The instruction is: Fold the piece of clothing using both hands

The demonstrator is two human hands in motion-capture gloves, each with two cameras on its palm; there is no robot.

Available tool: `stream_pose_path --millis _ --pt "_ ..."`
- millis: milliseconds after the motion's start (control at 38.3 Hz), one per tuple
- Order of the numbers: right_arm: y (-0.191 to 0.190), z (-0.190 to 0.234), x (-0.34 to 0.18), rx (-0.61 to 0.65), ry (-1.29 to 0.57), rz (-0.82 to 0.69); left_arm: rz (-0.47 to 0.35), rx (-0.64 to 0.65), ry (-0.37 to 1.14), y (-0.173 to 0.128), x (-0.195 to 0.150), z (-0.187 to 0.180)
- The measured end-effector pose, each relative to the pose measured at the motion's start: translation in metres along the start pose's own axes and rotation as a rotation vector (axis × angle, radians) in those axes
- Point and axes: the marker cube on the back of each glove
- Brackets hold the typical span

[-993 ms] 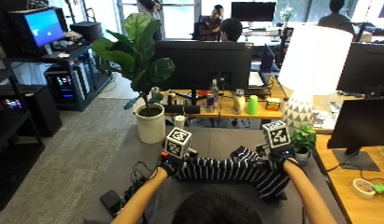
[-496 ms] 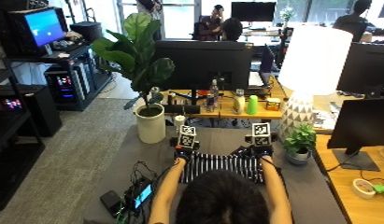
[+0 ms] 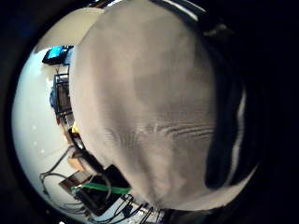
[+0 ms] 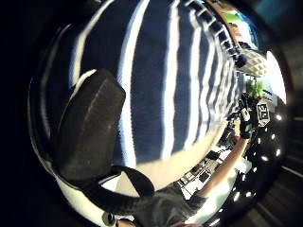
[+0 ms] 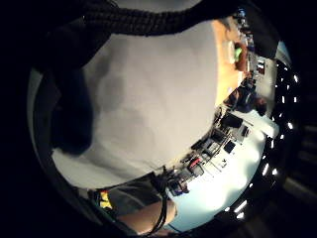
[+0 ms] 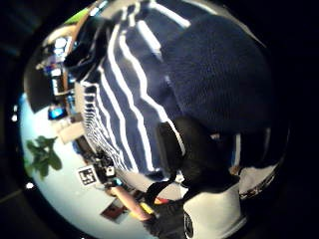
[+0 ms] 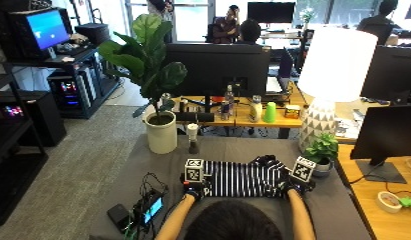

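Garment (image 7: 248,178) flat on table (image 7: 338,205); left hand (image 7: 194,189), right hand (image 7: 297,187) fingers pinch its side edges.

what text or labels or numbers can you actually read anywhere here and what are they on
None can be read with confidence.
Blue monitor screen at the far left: lit, contents too blurred to read.
Small device screen by the person's left arm: lit, too small to read.
Bottles on the wooden desk: labels too small to read.
Striped garment, held by the left hand and right hand: no print visible.
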Motion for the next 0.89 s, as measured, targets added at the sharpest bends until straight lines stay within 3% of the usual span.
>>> stream_pose_path --millis 105,287,366,549,679,784,888 --pt "-0.010 0.015 0.005 0.083 -0.059 0.082 0.001 0.151 -0.016 -0.007 -0.003 0.003" --pt "-0.015 0.007 -0.009 0.221 -0.113 0.064 0.020 0.034 0.017 -0.002 0.000 -0.006" --pt "-0.015 0.001 -0.016 0.216 -0.140 0.033 0.004 0.044 0.030 -0.002 -0.005 -0.021" --pt "-0.009 -0.048 -0.042 0.278 -0.195 -0.066 -0.065 0.235 0.119 0.000 -0.032 -0.077" --pt "-0.027 -0.095 -0.110 0.375 -0.191 -0.176 -0.081 0.456 0.240 0.012 -0.055 -0.131" --pt "0.010 -0.111 -0.176 0.416 -0.123 -0.286 -0.110 0.522 0.332 0.021 -0.071 -0.150" --pt "0.058 -0.099 -0.245 0.428 -0.055 -0.405 -0.069 0.496 0.483 0.006 -0.086 -0.149"
